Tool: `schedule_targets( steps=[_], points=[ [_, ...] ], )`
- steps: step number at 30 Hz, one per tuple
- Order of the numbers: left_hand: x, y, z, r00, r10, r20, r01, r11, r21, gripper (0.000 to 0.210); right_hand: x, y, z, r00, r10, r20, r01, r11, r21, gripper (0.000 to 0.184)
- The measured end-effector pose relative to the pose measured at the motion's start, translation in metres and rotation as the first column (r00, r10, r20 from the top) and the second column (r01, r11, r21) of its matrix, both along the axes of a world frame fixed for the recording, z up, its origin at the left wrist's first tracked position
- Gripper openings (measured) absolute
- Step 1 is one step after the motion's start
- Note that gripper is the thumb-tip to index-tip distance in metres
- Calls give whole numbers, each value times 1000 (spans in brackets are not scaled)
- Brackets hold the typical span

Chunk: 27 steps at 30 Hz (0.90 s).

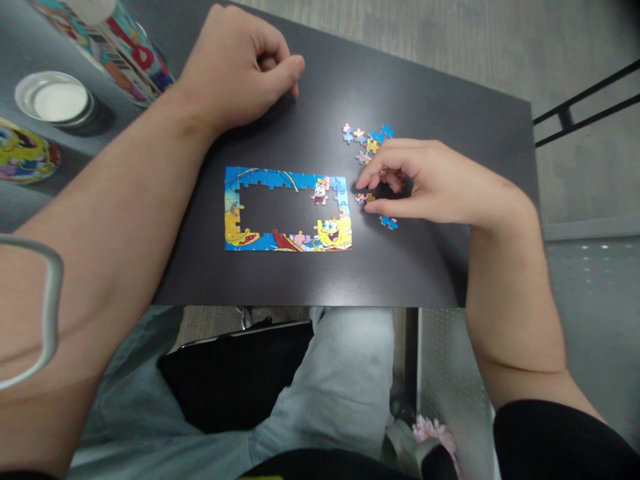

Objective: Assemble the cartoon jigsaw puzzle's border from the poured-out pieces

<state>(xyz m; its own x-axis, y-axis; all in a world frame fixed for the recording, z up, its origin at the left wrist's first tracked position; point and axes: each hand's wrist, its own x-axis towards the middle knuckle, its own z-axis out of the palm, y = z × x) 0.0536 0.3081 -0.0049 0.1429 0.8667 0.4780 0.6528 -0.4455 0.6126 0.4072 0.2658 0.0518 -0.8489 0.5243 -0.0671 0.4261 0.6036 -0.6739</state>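
A partly assembled jigsaw puzzle (287,244) lies on the dark table, its border joined around a bare middle. At its lower right corner is a yellow cartoon face, and a small character section sits inside the upper right. My right hand (420,177) hovers just right of the puzzle, thumb and fingers apart. Between thumb and fingertips, a puzzle piece (362,199) shows on the table; whether they touch it I cannot tell. Loosely curled, my left hand (250,70) rests on the table above the puzzle, with nothing visible in it.
Loose puzzle pieces (373,145) cluster beyond my right fingertips, and a blue piece (388,222) lies below that hand. At the left stand a round metal tin (55,98), a colourful printed package (117,50) and a cartoon-printed round item (25,153). The table's front edge (310,305) is near my lap.
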Motion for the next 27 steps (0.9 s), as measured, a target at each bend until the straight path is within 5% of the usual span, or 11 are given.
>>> schedule_targets(
  steps=[9,27],
  points=[
    [1,0,0,1000,-2,1,2,1000,6,34,-1,1,1,998,45,38,-47,998,38,6],
    [-1,6,-11,1000,-11,16,9,997,73,35,-1,-2,-5,998,4,-62,-10,995,-96,19]
  ],
)
